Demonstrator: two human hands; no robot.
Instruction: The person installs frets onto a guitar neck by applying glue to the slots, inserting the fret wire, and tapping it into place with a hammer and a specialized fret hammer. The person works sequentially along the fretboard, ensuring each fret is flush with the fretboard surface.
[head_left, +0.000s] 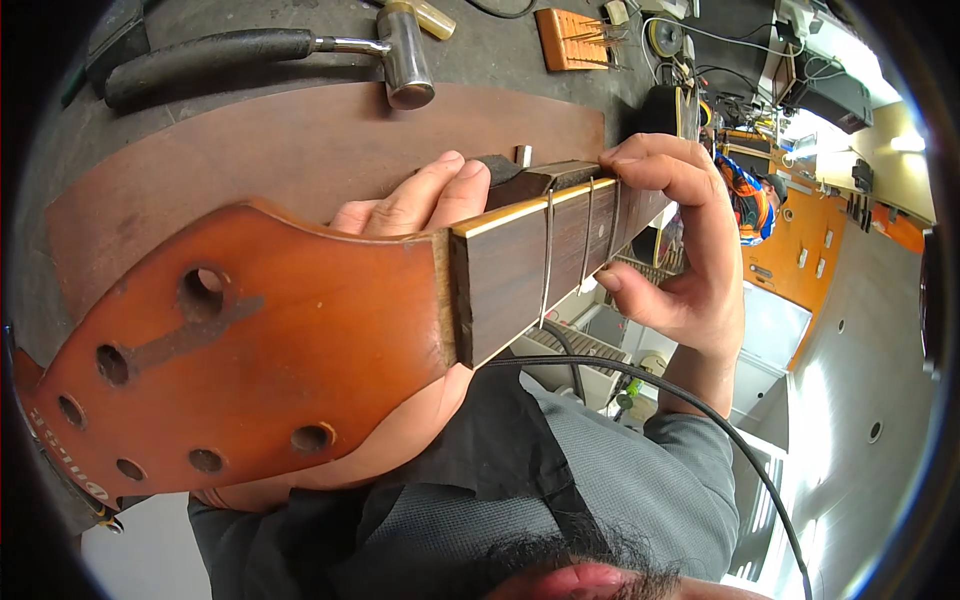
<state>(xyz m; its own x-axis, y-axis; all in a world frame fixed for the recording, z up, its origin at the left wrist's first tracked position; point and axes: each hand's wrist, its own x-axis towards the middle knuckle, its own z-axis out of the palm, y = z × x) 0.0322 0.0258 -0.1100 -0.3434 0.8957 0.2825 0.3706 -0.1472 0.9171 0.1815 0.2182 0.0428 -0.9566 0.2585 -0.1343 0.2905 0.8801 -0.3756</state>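
Observation:
An orange-brown guitar headstock (250,350) with empty tuner holes fills the lower left, joined to a neck with a dark fretboard (500,285) and metal frets. My left hand (420,200) is under the neck by the headstock joint, its fingertips showing beyond the upper edge and its palm partly hidden, holding it. My right hand (690,250) spans the fretboard farther along, fingers bent over the upper edge and thumb at the lower edge near the frets. A dark block (555,175) and a small pale metal piece (523,154) lie just beyond the neck.
A brown mat (170,170) lies on the grey bench. A hammer (405,75), a wooden tool block (570,40) and cables (650,380) are around it. A person in a colourful top (752,205) is in the background at right, near orange cabinets (810,270).

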